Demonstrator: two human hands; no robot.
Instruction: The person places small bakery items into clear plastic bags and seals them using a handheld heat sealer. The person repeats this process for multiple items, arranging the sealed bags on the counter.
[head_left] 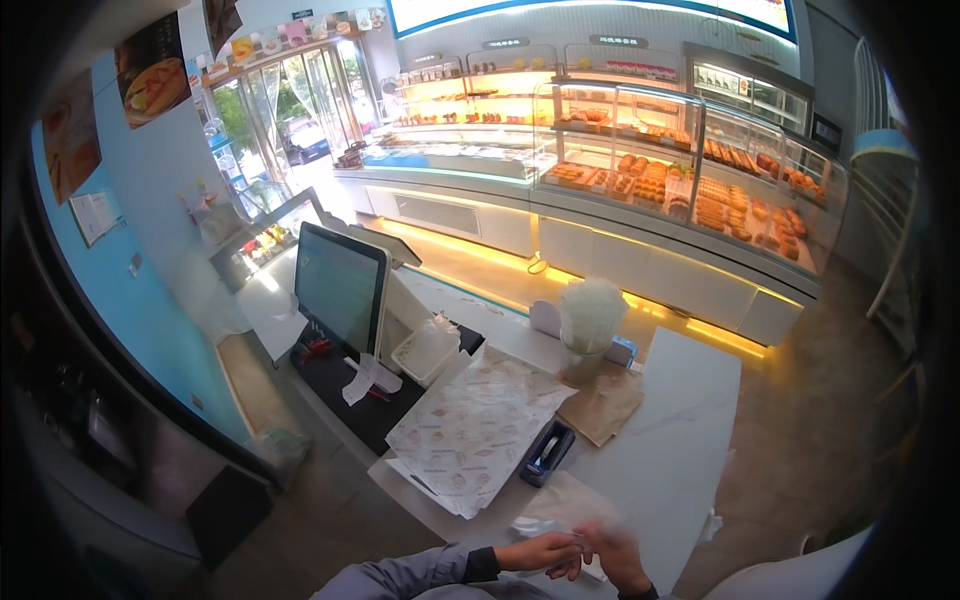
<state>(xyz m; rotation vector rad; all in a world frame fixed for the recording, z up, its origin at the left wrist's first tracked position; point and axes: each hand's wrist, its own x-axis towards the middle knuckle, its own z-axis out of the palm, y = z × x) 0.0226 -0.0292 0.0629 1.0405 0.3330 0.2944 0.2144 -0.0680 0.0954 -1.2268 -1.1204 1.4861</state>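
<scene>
At the near edge of the counter [690,400], my left hand [540,552] and my right hand [618,560] meet, fingertips close together. The left fingers are closed in a pinch; what is between them is too small to make out. Motion smears my right hand, so its grip is unclear. Just beyond the hands lies a thin, pale, partly see-through bag or sheet [560,497]; the hands cover part of its near side. A dark tape dispenser [547,452] sits a little farther off. To its left is a stack of printed white paper sheets [480,425].
A brown paper bag [603,405] lies beside a holder of clear plastic bags [590,315]. At left stand a monitor [340,290] and a white basket [427,352]. Across the aisle, a glass display case [690,190] holds bread. A doorway [300,120] opens at the far left.
</scene>
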